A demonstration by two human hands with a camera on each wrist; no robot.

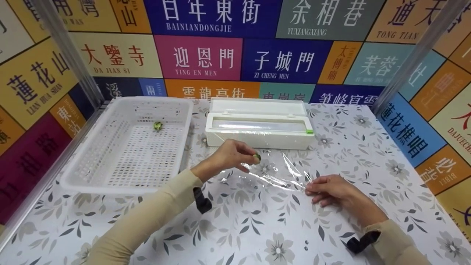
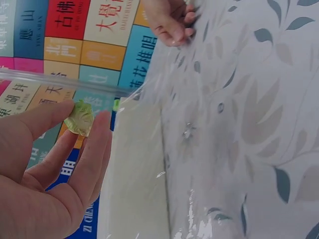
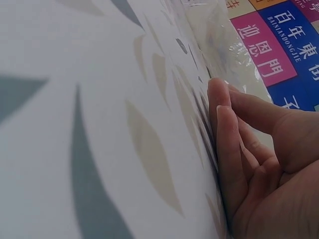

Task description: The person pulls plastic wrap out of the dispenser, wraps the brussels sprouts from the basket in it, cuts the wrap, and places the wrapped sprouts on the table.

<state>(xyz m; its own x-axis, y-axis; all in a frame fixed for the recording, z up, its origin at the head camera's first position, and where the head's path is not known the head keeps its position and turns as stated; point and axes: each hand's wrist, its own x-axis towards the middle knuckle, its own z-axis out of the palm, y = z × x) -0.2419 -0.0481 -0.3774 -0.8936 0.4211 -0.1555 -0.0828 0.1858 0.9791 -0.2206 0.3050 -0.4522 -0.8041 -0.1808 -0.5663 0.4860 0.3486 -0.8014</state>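
My left hand pinches a small green Brussels sprout between thumb and fingertips, just above a sheet of clear cling film. The sheet runs forward from a white cling film dispenser over the table. At the sheet's near right corner, my right hand pinches the film edge between thumb and fingers, low over the tabletop. In the right wrist view the right fingertips are pressed together, with crinkled film beyond them. The dispenser's lid stands raised at the back.
A white perforated plastic basket stands on the left, with another green sprout inside near its back. A floral cloth covers the table. Panels with Chinese lettering enclose the back and sides. The dispenser carries a green slider.
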